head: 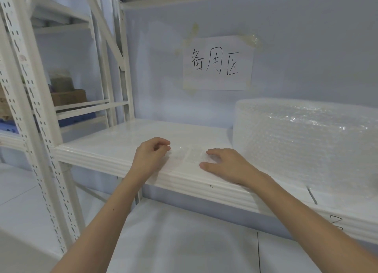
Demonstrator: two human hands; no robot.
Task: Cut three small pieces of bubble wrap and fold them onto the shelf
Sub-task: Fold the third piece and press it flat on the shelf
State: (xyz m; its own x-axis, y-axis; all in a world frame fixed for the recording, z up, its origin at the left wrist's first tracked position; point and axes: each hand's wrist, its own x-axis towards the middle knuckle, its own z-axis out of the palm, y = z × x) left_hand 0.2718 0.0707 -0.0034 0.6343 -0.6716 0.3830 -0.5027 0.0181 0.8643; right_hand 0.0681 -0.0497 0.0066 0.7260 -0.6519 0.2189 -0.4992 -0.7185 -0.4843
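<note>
My left hand sits on the shelf near its front edge, fingers curled in, tips pinching the left end of the small bubble wrap piece. My right hand lies flat on the piece's right end, fingers straight and spread, pressing down, thumb out toward the shelf lip. Both forearms come up from below and cross the front rail. The piece lies flat between my hands, long axis running left to right along the shelf edge; a fold line or seam shows near its middle, can't tell which. Just right of my right hand, the big bubble wrap roll stands on the shelf, crowding that side. Behind, on the wall, a taped paper sign with handwritten characters. Left, a perforated rack upright; further back, a cardboard box on another shelf.
</note>
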